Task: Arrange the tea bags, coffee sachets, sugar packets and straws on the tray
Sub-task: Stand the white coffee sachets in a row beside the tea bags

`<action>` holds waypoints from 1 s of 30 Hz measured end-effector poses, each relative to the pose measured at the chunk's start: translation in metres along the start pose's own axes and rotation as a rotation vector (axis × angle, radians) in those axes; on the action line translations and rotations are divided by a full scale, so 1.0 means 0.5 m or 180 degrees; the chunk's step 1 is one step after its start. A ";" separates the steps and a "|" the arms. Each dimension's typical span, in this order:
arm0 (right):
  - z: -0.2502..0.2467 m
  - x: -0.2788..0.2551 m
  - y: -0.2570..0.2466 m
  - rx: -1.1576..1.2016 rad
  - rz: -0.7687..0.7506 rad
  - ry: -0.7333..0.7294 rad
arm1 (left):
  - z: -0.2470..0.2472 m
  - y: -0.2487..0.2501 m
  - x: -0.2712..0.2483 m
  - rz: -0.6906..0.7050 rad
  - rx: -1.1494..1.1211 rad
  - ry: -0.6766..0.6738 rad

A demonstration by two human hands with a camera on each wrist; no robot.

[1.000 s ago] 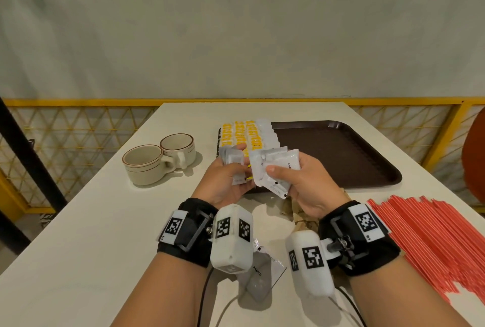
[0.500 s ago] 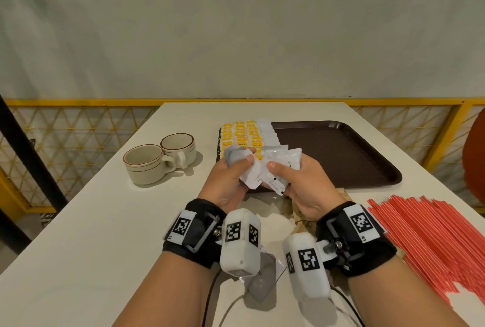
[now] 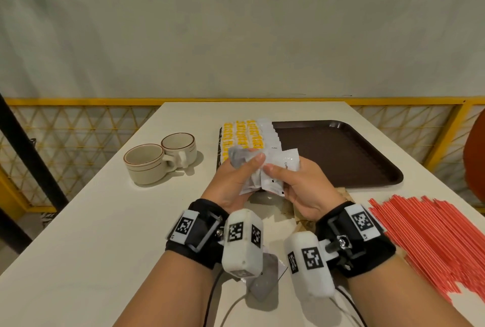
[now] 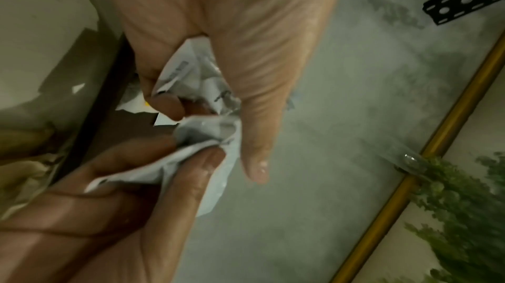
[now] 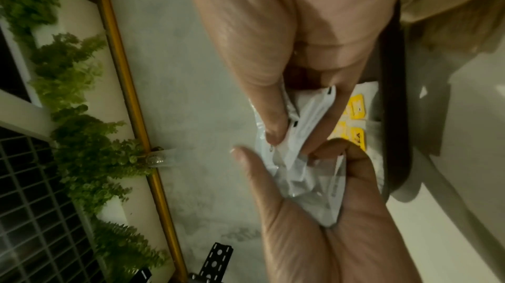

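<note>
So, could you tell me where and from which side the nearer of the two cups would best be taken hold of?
Probably by its handle, coming in from the right. The nearer cup stands upright on the table with the handle pointing right, toward the second cup, which stands close behind. That gap looks tight, so gripping the rim from above on the open left side may be easier.

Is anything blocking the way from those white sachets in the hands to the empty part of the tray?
Nothing visible. The sachets are held above the tray's near edge; its brown surface right of the laid rows lies bare.
</note>
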State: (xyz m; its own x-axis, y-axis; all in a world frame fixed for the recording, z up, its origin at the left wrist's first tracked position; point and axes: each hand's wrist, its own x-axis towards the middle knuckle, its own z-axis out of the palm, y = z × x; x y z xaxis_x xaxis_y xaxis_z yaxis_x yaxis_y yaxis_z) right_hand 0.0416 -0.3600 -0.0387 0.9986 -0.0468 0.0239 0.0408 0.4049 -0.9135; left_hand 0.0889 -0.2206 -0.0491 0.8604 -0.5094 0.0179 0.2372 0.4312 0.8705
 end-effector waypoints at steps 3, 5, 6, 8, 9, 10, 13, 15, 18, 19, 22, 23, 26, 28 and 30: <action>0.001 0.002 0.003 0.0060 0.0003 -0.0082 | 0.002 -0.009 0.008 0.0085 -0.0061 0.0230; -0.005 0.009 0.002 0.0129 0.0094 0.0000 | -0.001 -0.004 0.013 0.0183 -0.0132 0.0565; -0.009 0.013 -0.001 0.0154 0.0156 0.0067 | -0.008 0.000 0.017 0.0212 -0.0232 0.0734; -0.016 0.018 -0.005 0.0198 0.0239 0.0146 | -0.017 0.008 0.021 0.0286 -0.0541 0.0922; -0.016 0.018 -0.007 0.0198 0.0257 0.0165 | -0.020 0.011 0.020 0.0298 -0.0685 0.0942; -0.015 0.016 -0.009 0.0188 0.0259 0.0165 | -0.020 0.015 0.019 0.0296 -0.0788 0.0927; -0.011 0.011 -0.010 0.0197 0.0198 0.0099 | -0.019 0.023 0.015 0.0301 -0.1090 0.0855; -0.010 0.011 -0.010 0.0203 0.0183 0.0077 | -0.026 0.022 0.018 0.0212 -0.1079 0.0788; -0.008 0.010 -0.011 0.0210 0.0160 -0.0009 | -0.025 0.014 0.012 -0.0189 -0.0448 0.0444; -0.008 0.008 -0.011 0.0195 0.0136 -0.0044 | -0.024 0.008 0.010 -0.0310 -0.0110 0.0315; -0.005 0.003 -0.012 0.0050 0.0098 -0.0112 | -0.014 -0.009 0.007 -0.0309 0.0452 0.0075; -0.004 0.002 -0.013 0.0008 0.0118 -0.0152 | -0.011 -0.012 0.006 -0.0266 0.0479 0.0063; -0.005 0.004 -0.020 -0.0022 0.0184 0.0154 | -0.012 -0.011 0.007 -0.0243 0.0461 0.0200; -0.010 0.005 -0.029 0.0019 0.0154 0.0569 | -0.017 -0.005 0.007 -0.0281 0.0350 0.0257; -0.020 0.006 -0.037 -0.0030 0.0055 0.0671 | -0.020 0.002 0.008 -0.0302 0.0230 0.0331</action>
State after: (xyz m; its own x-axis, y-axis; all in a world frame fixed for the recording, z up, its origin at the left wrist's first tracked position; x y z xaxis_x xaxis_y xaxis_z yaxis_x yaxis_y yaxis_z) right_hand 0.0432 -0.3769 -0.0256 0.9701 -0.2302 -0.0765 0.0224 0.3988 -0.9168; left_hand 0.0972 -0.2148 -0.0534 0.8786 -0.4637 -0.1138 0.2897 0.3283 0.8991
